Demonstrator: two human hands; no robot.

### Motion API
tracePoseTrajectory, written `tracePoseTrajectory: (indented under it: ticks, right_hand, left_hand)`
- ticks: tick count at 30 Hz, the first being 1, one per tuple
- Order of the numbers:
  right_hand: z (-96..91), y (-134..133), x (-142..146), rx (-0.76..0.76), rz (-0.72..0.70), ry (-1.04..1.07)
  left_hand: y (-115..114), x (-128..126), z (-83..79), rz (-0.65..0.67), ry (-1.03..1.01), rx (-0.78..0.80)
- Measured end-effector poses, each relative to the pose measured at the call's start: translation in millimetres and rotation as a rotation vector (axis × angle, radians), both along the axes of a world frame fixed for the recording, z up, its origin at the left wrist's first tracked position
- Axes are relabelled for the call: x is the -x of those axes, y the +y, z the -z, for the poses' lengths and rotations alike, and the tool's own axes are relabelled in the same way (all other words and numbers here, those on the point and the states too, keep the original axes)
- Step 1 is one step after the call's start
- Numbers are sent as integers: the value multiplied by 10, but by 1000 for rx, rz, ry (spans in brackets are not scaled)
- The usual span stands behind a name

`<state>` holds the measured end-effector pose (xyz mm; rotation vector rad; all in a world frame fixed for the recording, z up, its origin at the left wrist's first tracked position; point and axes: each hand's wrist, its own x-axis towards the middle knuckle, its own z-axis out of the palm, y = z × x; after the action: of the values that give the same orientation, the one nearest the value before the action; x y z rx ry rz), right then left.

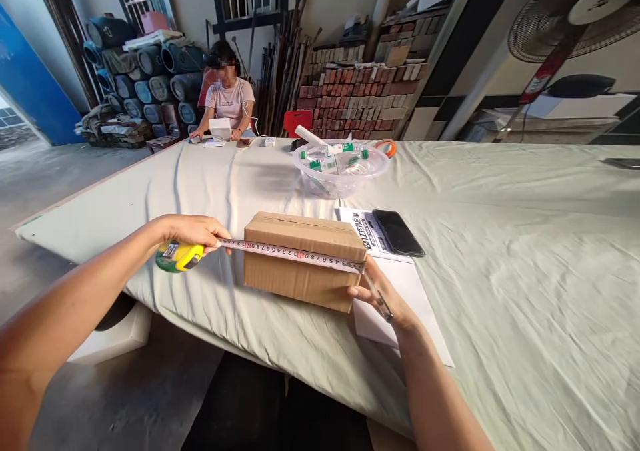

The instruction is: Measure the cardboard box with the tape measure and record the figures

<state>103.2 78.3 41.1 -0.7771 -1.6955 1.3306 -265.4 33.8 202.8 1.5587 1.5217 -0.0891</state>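
Observation:
A closed brown cardboard box sits on the cloth-covered table in front of me. The pulled-out blade of a yellow and green tape measure runs along the box's near side, close to its upper edge. My left hand is closed on the tape measure, pinching the blade just left of the box. At the box's right end, my right hand holds the tip of the blade against the corner. A pen is tucked in that same hand, slanting across the fingers.
Right of the box lie white paper, a printed sheet and a black phone. Behind it stands a clear plastic basin of bottles. Across the table a person sits handling a small white box.

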Motion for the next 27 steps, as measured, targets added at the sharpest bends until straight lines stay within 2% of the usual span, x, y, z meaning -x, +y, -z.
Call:
tracePoseTrajectory:
  ticks: [6, 10, 13, 17, 20, 23, 27]
  right_hand:
    - [-24, -28, -3, -25, 6, -36]
    - [17, -29, -7, -1, 30, -6]
    - [62, -13, 7, 28, 58, 32]
    - [120, 10, 59, 78, 197, 80]
    - [137, 10, 105, 187, 225, 188]
    - [125, -2, 130, 262, 235, 292]
    - [111, -2, 124, 283, 296, 314]
  left_hand:
    - [87, -30, -40, -13, 32, 9]
    - [50, 1, 20, -3, 9, 5]
    - [-76, -10, 135, -30, -76, 1]
    - [-389, -194, 500, -134, -371, 30]
    - [-680, -522, 880, -337, -684, 66]
    - [-920, -931, 1205, -534, -891, 67]
    - [-1063, -1347, 1427, -635, -1018, 92]
